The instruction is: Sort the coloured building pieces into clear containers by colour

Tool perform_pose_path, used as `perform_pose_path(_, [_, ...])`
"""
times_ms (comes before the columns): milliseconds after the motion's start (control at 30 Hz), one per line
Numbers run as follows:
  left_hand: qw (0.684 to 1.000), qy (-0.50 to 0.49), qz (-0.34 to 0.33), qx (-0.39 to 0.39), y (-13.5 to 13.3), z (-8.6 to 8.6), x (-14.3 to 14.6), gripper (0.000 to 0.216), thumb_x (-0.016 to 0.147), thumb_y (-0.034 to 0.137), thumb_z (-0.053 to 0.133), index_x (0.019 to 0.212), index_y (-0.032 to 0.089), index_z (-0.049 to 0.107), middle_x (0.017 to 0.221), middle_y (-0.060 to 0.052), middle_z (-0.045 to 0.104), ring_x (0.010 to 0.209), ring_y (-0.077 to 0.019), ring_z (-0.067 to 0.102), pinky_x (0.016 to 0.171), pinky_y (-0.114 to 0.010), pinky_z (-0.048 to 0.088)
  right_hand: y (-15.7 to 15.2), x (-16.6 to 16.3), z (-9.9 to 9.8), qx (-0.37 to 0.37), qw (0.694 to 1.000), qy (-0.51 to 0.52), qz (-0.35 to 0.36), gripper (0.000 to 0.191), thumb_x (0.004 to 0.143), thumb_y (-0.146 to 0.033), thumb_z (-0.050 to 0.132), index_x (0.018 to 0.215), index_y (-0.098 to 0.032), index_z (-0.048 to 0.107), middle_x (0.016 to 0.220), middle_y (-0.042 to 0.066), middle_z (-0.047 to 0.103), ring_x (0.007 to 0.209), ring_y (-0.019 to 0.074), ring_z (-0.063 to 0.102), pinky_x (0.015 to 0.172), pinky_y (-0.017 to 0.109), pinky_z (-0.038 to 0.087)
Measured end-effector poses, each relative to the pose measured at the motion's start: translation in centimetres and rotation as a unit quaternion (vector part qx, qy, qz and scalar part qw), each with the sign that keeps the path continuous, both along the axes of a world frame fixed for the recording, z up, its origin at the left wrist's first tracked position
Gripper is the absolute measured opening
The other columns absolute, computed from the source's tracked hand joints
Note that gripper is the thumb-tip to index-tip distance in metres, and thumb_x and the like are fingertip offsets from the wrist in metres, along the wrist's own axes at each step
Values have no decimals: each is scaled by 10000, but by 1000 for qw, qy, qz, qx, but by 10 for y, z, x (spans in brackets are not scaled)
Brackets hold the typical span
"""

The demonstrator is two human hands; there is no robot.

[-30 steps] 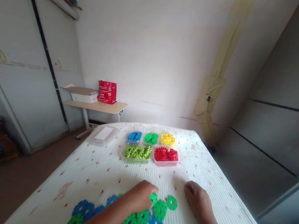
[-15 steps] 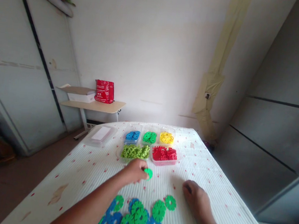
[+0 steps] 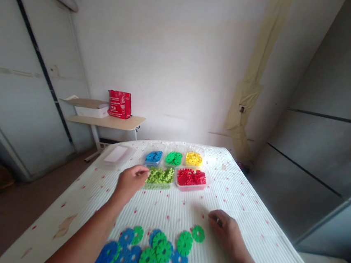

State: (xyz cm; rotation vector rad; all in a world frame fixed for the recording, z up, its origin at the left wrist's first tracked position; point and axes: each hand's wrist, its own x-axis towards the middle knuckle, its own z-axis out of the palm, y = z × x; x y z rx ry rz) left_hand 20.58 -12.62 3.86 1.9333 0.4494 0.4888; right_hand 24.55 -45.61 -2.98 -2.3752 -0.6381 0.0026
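Observation:
My left hand [image 3: 131, 180] reaches over the left edge of a clear tub of lime-green pieces [image 3: 159, 177], fingers pinched together; whatever may be between them is hidden. My right hand [image 3: 226, 229] rests on the table at the right with curled fingers, and nothing shows in it. Close to it lies a green notched disc [image 3: 198, 233]. Loose green discs [image 3: 163, 252] and blue discs [image 3: 179, 261] overlap in a spread at the near side, between my forearms. A tub of red pieces [image 3: 191, 178] stands beside the lime-green one.
Behind those tubs is a row: blue discs [image 3: 153, 157], green discs [image 3: 173, 158] and yellow pieces [image 3: 194, 159]. A clear lid [image 3: 101, 160] with a white label lies at the table's far left. A side table [image 3: 133, 123] holds a red bag [image 3: 120, 104] and a box [image 3: 92, 111].
My left hand has moved left and slightly away from me; the green disc that showed in its fingers is out of sight. My right hand stays nearly in place. The view has shifted slightly.

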Motion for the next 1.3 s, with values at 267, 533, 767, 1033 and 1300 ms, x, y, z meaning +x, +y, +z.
perform_pose_path(267, [966,150,198,76,82,-65,-126,303,585,434,564,753,201,661,643,4,680,607,-205,629,581,-268,456,29,-19,13,-84,992,43,88,164,653,-145,517,792,-191,589,808,5,559,678,118,525,601,213,362])
perform_pose_path(533, [969,139,207,3,96,-96,-133,381,589,475,561,842,200,635,614,13,662,590,-210,629,582,-282,467,26,-28,23,54,967,190,163,202,679,-144,519,859,-182,602,678,-41,558,628,103,487,543,190,333])
perform_pose_path(767, [965,159,200,57,93,-93,-134,344,629,463,507,823,215,646,582,24,655,613,-202,634,587,-263,443,47,-41,23,-43,971,126,201,349,638,-114,515,946,-220,642,835,-16,646,746,133,556,665,207,372])
perform_pose_path(1033, [962,155,210,81,89,-87,-132,329,617,461,493,772,219,655,541,26,642,591,-199,612,565,-254,435,47,-34,19,-125,974,101,160,420,590,-151,583,998,-255,587,869,-14,627,749,136,552,627,208,347])
perform_pose_path(1300, [962,147,213,85,84,-83,-134,314,612,445,500,756,215,659,623,7,677,641,-209,619,584,-253,442,51,-41,22,-153,973,38,166,286,615,-129,546,877,-231,592,877,-10,569,723,112,541,607,201,331])
